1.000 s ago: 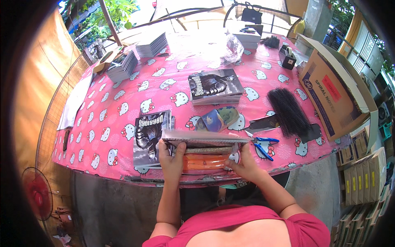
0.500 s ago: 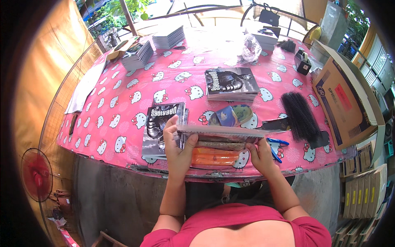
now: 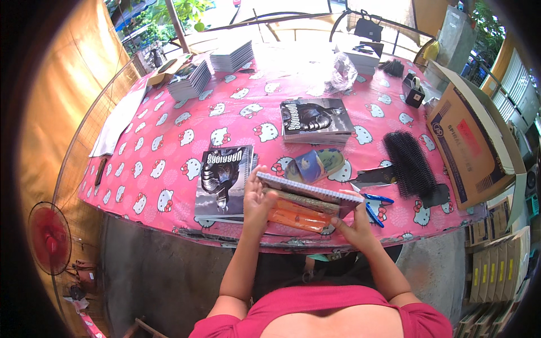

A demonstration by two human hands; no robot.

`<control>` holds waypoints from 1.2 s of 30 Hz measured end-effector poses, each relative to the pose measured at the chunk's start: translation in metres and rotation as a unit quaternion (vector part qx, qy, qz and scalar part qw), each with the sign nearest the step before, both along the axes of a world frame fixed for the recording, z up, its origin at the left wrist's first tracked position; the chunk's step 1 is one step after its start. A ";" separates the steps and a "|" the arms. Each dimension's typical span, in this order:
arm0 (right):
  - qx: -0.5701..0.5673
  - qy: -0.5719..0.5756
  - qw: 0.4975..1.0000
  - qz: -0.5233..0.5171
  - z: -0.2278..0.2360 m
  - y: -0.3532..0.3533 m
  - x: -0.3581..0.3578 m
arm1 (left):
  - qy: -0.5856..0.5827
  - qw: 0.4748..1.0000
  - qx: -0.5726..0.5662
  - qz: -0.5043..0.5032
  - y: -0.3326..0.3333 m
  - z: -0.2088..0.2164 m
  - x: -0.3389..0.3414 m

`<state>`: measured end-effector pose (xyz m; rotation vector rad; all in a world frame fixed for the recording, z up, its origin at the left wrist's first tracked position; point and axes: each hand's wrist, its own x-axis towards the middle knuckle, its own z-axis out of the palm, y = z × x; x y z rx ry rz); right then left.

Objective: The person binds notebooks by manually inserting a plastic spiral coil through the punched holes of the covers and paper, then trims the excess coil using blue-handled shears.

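Observation:
Both my hands hold a notebook (image 3: 307,188) on edge over the near side of the table, its edge with a row of small holes or coil loops facing up. My left hand (image 3: 257,205) is at its left end, fingers behind and thumb in front. At the lower right end, my right hand (image 3: 354,228) grips it with the thumb in front. Just under the notebook lie a brownish bar (image 3: 298,200) and an orange packet (image 3: 301,217), both partly covered. Blue-handled pliers (image 3: 376,209) rest beside my right hand. A stack of grey-covered notebooks (image 3: 225,180) lies next to my left hand.
Another notebook stack (image 3: 315,118) sits farther back, behind a slipper-shaped printed item (image 3: 315,165). Black plastic coils (image 3: 410,163) are piled at right, near an open cardboard box (image 3: 470,143). More stacks (image 3: 232,56) stand along the far edge, with a tape dispenser (image 3: 414,90) at right.
The notebook has tilted, its right end now lower, and its edge with holes or loops has come into view. My left hand has moved right; my right hand has dropped slightly.

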<state>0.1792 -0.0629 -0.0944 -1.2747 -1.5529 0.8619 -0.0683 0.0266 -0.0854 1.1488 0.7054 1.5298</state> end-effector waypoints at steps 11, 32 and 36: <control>0.184 -0.226 0.943 -0.162 0.044 0.062 0.093 | 0.138 0.960 0.169 0.177 -0.014 0.052 0.010; -0.092 -0.546 0.791 -0.262 0.021 0.145 0.171 | 0.429 0.840 0.328 0.042 -0.035 0.089 0.084; -0.149 -0.556 0.783 -0.236 0.039 0.154 0.169 | 0.420 0.850 0.314 0.040 -0.035 0.086 0.084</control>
